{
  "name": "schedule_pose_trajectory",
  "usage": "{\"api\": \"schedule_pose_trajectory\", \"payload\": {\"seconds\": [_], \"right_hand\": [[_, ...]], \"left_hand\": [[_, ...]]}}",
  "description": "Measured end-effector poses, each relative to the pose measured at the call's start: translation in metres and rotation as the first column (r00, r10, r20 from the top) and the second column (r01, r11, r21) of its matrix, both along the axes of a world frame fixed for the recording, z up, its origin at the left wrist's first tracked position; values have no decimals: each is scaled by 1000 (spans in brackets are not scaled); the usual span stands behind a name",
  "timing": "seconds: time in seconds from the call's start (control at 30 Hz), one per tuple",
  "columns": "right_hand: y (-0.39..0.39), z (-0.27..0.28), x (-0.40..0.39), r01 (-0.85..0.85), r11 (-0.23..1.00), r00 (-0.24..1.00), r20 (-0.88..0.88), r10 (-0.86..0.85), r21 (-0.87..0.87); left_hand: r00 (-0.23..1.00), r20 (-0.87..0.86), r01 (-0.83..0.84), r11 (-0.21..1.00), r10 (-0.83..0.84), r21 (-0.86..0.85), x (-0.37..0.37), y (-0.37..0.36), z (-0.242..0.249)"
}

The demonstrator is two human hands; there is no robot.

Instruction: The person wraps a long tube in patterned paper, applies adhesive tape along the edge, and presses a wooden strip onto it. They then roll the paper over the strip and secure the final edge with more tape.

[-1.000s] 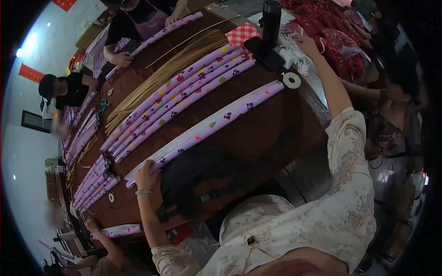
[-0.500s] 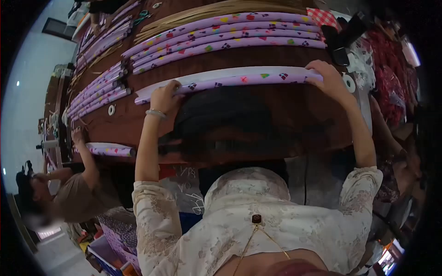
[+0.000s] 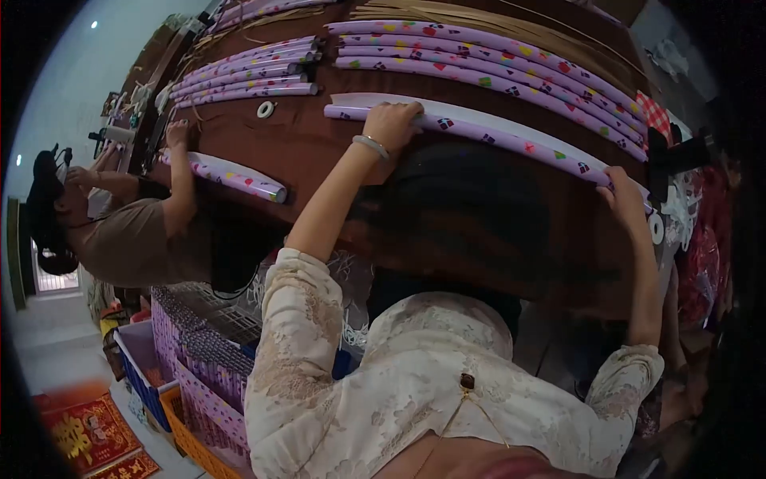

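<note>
A roll of purple patterned wrapping paper (image 3: 511, 142) lies across the table in front of me, a strip of its white underside showing along the far edge. My left hand (image 3: 391, 122) is closed over the roll toward its left end, fingers curled. Near the right end, my right hand (image 3: 624, 195) grips the same roll, thumb on the near side. Beyond it lie several finished-looking rolls (image 3: 487, 65) side by side, with another group of rolls (image 3: 247, 73) farther left.
White tape rolls (image 3: 266, 109) (image 3: 656, 228) lie left and at the right edge. Brown paper strips (image 3: 479, 17) lie at the back. A co-worker (image 3: 136, 231) at left handles another roll (image 3: 239, 177). Crates (image 3: 191, 431) holding patterned rolls stand below left. A black holder (image 3: 678, 164) stands right.
My view has turned left, so the table appears shifted right and slanted. Both hands remain on the wrapping paper roll. The co-worker and the crates show more fully.
</note>
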State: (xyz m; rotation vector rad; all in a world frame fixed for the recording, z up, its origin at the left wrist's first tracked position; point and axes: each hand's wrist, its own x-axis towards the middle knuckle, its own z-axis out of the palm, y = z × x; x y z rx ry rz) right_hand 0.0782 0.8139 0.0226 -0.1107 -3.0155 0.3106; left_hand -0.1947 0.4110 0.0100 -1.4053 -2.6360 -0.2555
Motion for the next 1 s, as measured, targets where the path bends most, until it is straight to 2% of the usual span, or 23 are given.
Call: {"api": "schedule_pose_trajectory", "payload": {"seconds": [0.1,0.17,0.33,0.4,0.5,0.57,0.63,0.67,0.7,0.77,0.83,0.9,1.0], "right_hand": [[-9,-2,2,91,993,996,33,-89,-78],[-5,-9,4,50,996,999,-5,-50,-72],[-9,-12,6,35,998,995,-89,-39,-50],[-16,-9,8,133,971,990,-75,-121,200],[-23,-1,9,199,947,980,-29,-198,252],[-10,-7,10,242,948,964,61,-260,205],[-25,-5,19,303,949,933,-231,-276,91],[-27,2,23,329,943,913,-269,-307,42],[-24,6,30,350,937,890,-309,-335,-5],[-9,1,48,419,908,832,-397,-386,-6],[-1,9,72,513,858,794,-391,-465,20],[27,-8,100,639,763,761,-224,-609,99],[60,-40,131,676,723,731,-251,-634,143]], "left_hand": [[1000,20,-5,1000,5,6,2,-2,-2],[995,96,3,1000,-5,20,-1,-2,-4],[1000,16,14,998,-15,53,5,-3,-7],[999,17,34,994,-36,102,6,-3,-9],[999,27,21,997,-23,78,9,-3,-4],[998,-6,57,988,-57,147,8,-4,-5],[997,-5,71,984,-71,166,11,-2,-2],[999,39,32,992,-37,125,21,1,14],[999,34,8,996,-12,93,18,1,7],[996,57,59,990,-67,130,13,0,4],[997,41,65,990,-71,129,15,1,5],[996,54,59,992,-66,108,16,0,4],[996,2,88,983,-89,159,14,-3,-4]]}}
